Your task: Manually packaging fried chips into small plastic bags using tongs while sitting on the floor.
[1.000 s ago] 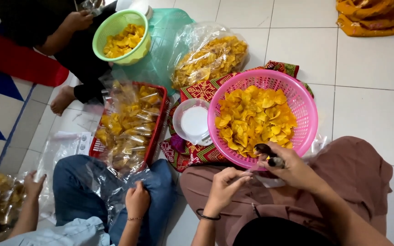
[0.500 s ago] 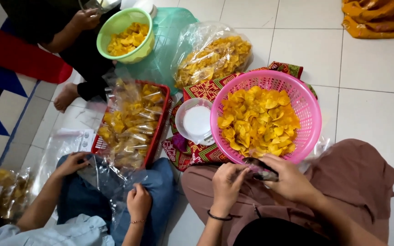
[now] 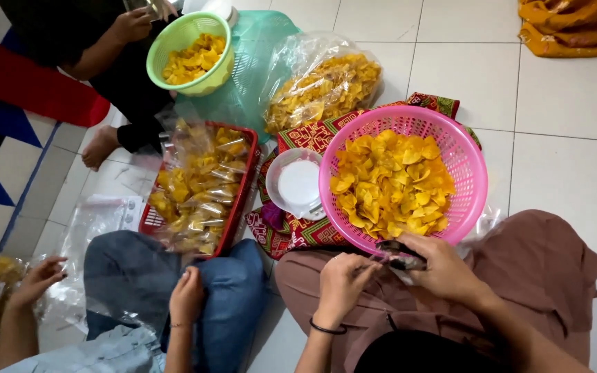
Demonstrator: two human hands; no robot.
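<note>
My right hand (image 3: 440, 266) is closed around a small dark object (image 3: 396, 250) at the near rim of a pink basket (image 3: 475, 173) heaped with yellow chips (image 3: 392, 179). My left hand (image 3: 343, 276) has its fingers curled and pinches a small clear bag (image 3: 401, 271) just under that object. The two hands almost touch, above my brown-clothed lap (image 3: 540, 276). What the dark object is cannot be made out.
A white lidded tub (image 3: 298, 183) sits on a patterned cloth (image 3: 298, 231). To the left are a red tray (image 3: 242, 200) of packed chip bags, a big clear chip bag (image 3: 323, 83) and a green bowl (image 3: 174, 38). A co-worker in jeans (image 3: 188, 297) sits beside me, another person (image 3: 133, 24) opposite.
My left hand has come up and rightward to meet my right hand at the basket's rim. The co-worker's far hand moved in to the plastic and back out to the left.
</note>
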